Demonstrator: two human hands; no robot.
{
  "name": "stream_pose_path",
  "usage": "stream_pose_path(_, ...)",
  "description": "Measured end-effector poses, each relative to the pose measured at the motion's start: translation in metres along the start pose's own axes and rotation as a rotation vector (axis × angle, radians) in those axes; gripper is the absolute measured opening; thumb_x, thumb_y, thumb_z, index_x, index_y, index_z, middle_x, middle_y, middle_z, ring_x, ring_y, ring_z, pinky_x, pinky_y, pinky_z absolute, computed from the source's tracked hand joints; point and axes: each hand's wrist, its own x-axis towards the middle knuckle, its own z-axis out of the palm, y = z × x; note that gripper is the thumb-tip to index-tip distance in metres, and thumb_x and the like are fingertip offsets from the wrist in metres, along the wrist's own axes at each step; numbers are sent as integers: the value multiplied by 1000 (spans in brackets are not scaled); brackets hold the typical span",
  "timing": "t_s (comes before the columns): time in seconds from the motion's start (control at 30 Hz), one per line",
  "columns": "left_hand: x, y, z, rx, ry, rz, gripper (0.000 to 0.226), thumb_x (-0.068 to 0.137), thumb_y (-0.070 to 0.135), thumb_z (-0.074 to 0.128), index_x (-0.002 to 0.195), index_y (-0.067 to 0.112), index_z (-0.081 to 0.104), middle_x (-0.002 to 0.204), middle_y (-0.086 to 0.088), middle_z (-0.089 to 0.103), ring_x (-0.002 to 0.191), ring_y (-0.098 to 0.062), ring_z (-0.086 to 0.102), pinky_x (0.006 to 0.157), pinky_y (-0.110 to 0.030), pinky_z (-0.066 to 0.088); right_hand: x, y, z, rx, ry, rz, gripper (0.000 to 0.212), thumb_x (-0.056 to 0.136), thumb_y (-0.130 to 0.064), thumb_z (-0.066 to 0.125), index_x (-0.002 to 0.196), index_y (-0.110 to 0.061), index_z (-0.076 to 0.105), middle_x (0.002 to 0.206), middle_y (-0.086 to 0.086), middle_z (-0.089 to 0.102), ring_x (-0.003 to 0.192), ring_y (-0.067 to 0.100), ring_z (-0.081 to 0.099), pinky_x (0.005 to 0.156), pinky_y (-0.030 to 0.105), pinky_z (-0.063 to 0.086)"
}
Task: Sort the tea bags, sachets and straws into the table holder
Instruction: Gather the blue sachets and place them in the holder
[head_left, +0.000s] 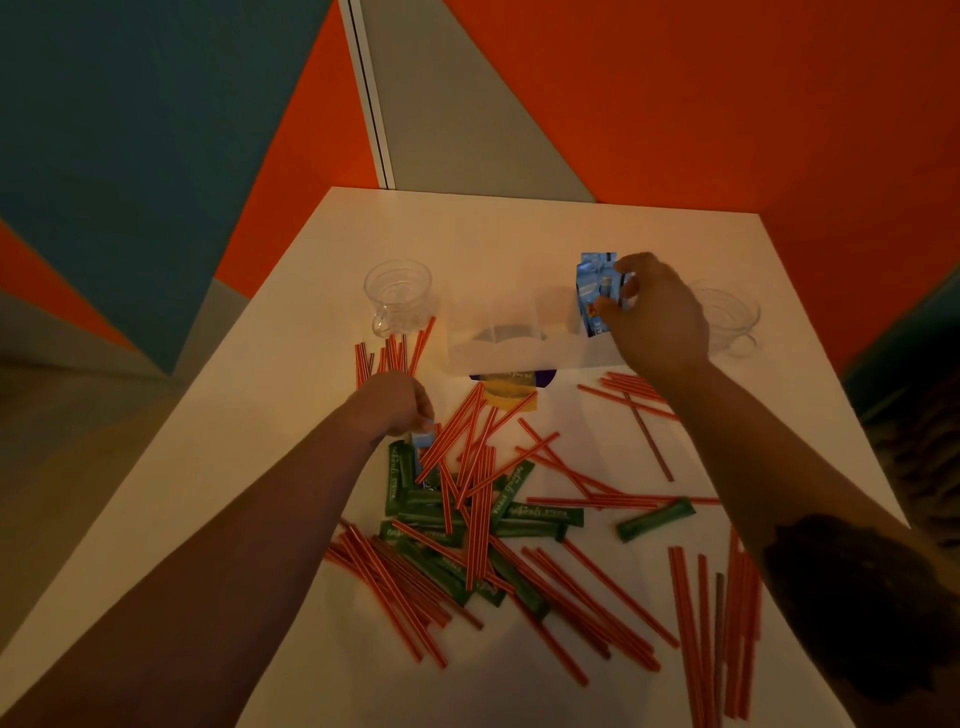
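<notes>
Tea bags (594, 291), blue packets, stand upright with their long axis vertical in the right compartment of the translucent white table holder (501, 353), which sits at the far middle of the white tabletop (291, 415). The right hand (657, 312) pinches these packets between thumb and curled fingers (621, 270) at the holder's right end. The left hand (397, 402), fingers bent, grasps another blue tea bag (422, 441) at the near-left edge of the pile. Red striped straws (475, 483) lie scattered across the tabletop, pointing many ways, most running roughly near-to-far. Green sachets (543, 514) lie flat among and under them, one green sachet (655, 519) apart to the right. A yellow and purple packet (511, 387) lies just in front of the holder. A clear glass mug (397, 299) stands to the holder's left, a clear cup (724, 317) to its right.
</notes>
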Motion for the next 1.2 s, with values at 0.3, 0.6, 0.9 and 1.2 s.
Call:
stream_pose_path(0.3, -15, 22, -42, 21, 84, 150, 7, 84, 10, 65, 86, 18, 65, 92, 0, 65, 82, -14, 59, 66, -22, 44, -50, -38, 20, 339, -478, 38, 21, 84, -23, 68, 102, -16, 62, 84, -3, 67, 56, 6, 56, 49, 16, 43)
stream_pose_path(0.6, -30, 100, -70, -138, 344, 381, 12, 78, 5, 71, 88, 11, 69, 81, -1, 62, 76, -13, 59, 64, -22, 47, -38, -48, 24, 445, -414, 21, 11, 82, -11, 67, 88, -13, 58, 83, 12, 66, 76, 30, 64, 73, 47, 54)
stream_pose_path(0.9, 11, 181, -59, -155, 583, 631, 17, 82, -4, 58, 89, 10, 66, 94, -9, 67, 86, -23, 61, 80, -35, 52, 27, 0, -20, 254, -133, -8, 18, 84, -10, 63, 102, -10, 62, 102, 6, 66, 89, 22, 58, 77, 33, 48)
stream_pose_path(1.2, 52, 206, -34, -58, 528, 609, 26, 79, -9, 49, 92, 4, 67, 101, -16, 68, 92, -29, 61, 80, -37, 52, 14, 50, -24, 317, 8, 130, 22, 85, -18, 64, 108, -17, 61, 105, -1, 66, 88, 15, 61, 75, 24, 46)
